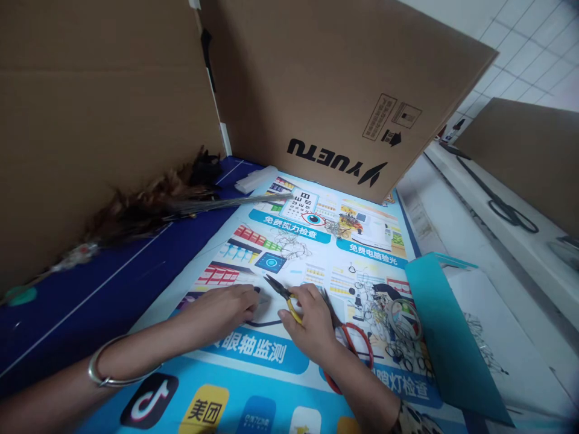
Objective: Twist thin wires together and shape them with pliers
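My right hand [312,319] is wrapped round the yellow handles of needle-nose pliers [283,291], whose dark jaws point up and left. Fingers curled down, my left hand [233,310] is closed just left of the pliers; what it pinches, if anything, is too small to make out. Red-handled scissors [359,337] lie partly beneath my right wrist. To the right spreads a tangled heap of small metal rings and wire pieces [400,334]. Smaller clusters of thin wire [292,244] rest farther up the printed poster sheet [266,377].
Cardboard panels [316,78] stand upright behind and to the left. A bundle of brown feathers [145,196] and thin stems [230,204] lies at the left on blue cloth. On the right are a teal box [446,337] and, farther off, black-handled scissors [511,214] on a ledge.
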Available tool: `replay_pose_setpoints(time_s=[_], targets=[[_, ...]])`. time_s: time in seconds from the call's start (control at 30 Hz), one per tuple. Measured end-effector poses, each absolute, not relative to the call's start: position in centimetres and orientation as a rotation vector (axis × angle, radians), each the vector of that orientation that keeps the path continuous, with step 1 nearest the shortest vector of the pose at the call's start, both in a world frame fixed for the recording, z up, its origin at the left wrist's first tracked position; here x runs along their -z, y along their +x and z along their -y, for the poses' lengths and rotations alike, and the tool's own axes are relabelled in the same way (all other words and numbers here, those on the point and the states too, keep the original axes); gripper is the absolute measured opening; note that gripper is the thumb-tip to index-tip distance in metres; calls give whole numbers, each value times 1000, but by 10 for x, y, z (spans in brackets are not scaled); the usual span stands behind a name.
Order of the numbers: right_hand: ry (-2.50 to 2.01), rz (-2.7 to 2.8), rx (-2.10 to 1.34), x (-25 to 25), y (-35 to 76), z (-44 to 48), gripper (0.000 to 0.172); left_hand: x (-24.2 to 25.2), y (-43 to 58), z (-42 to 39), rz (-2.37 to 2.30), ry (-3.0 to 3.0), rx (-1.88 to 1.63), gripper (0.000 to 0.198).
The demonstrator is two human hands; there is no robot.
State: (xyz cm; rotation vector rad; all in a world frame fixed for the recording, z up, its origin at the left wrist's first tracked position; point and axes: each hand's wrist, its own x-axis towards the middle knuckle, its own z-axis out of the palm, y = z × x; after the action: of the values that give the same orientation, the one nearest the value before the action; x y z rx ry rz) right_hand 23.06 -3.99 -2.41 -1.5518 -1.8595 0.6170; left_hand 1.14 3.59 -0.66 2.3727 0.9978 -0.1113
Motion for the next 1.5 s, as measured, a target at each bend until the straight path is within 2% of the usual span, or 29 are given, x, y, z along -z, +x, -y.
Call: replay_pose_setpoints(time_s=[0.3,0.5,0.73,0.8,0.9,1.27,1.37,1.5], targets=[[-1535,1852,-601,24,231,40,38,-11,9,-38,-997,2187,-4,17],[-1424,1885,-626,19,231,41,43,-5,4,-40,-817,2118,-200,20],[-1369,1604,-1094,-2,242,40,28,-24,4,-49,-820,1753,-374,26],[-1382,1572,-1093,-11,244,39,25,-32,8,-53,-820,1600,-414,26],[-1424,1655,-857,-21,247,39,26,-44,19,-61,-774,1445,-472,23],[-1513,2042,474,-49,266,13,25,-56,59,-85,-681,1199,-675,27],[-1510,2076,664,-50,266,5,22,-53,58,-87,-692,1180,-697,28],[-1425,2115,746,-35,269,-1,21,-54,56,-89,-707,1182,-753,26]])
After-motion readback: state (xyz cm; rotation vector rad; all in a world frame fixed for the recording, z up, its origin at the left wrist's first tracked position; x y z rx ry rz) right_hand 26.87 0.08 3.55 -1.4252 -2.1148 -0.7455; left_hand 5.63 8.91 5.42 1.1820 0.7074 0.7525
